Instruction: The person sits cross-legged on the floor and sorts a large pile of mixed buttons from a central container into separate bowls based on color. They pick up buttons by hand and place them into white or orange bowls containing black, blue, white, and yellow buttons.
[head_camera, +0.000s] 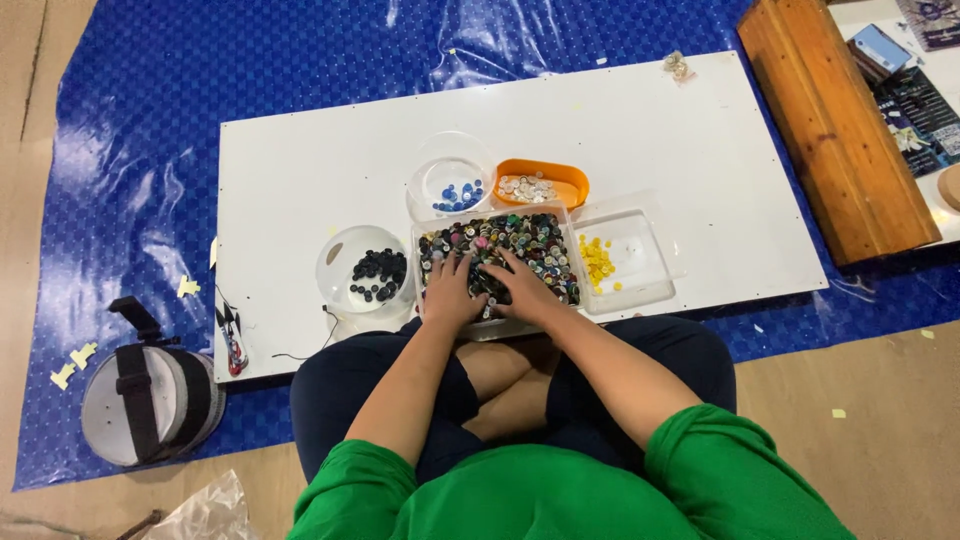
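A clear rectangular tray (568, 232) full of mixed coloured buttons sits on the white board (330, 160) in front of my crossed legs. My left hand (450, 290) lies flat on the buttons at the tray's near left, fingers spread. My right hand (520, 285) rests beside it on the near middle of the pile, fingers down among the buttons. Whether either hand pinches a button is hidden.
Around the tray stand a clear bowl of black buttons (372, 272), a clear bowl of blue buttons (455, 190), an orange dish of pale buttons (540, 184) and a clear tray of yellow buttons (625, 260). A wooden plank (835, 130) lies right; a round strapped case (145, 400) left.
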